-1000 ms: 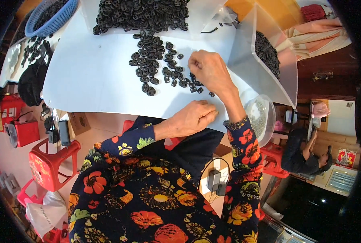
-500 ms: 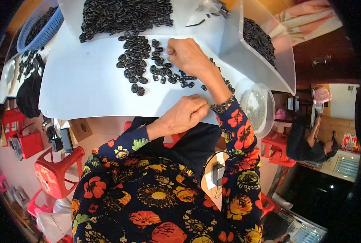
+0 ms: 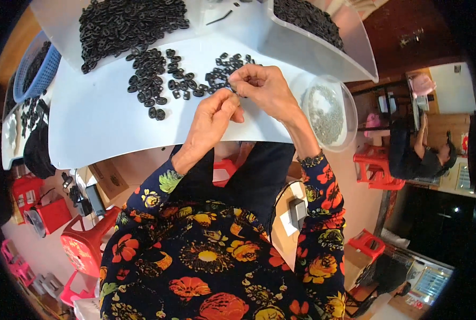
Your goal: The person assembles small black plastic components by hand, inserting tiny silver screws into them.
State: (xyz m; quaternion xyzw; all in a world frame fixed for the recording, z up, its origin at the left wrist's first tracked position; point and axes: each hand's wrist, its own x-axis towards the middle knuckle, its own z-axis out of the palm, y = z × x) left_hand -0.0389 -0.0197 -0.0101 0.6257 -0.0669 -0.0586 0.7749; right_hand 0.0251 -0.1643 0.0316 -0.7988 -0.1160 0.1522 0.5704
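Note:
My left hand [image 3: 210,118] and my right hand [image 3: 270,92] meet above the white table [image 3: 88,130], fingertips pinched close together. Whatever is between them is too small and too covered to make out. Just beyond the fingers lies a cluster of small blocky black pieces [image 3: 223,69], partly hidden by my right hand. Left of it, oval black pieces with holes [image 3: 147,74] spread down from a large heap of black pieces [image 3: 134,24] in a pale tray. To the right of my right hand is a round clear tub [image 3: 351,114] of tiny greyish bits.
A clear bin [image 3: 323,53] of black pieces stands at the far right of the table. A blue basket [image 3: 38,69] sits at the left. Red stools [image 3: 83,248] stand on the floor. At the right, another person [image 3: 422,152] is in the room.
My right hand has come back from the oval pieces toward me, and my left hand has lifted from the table's front edge to meet it. The head view has shifted.

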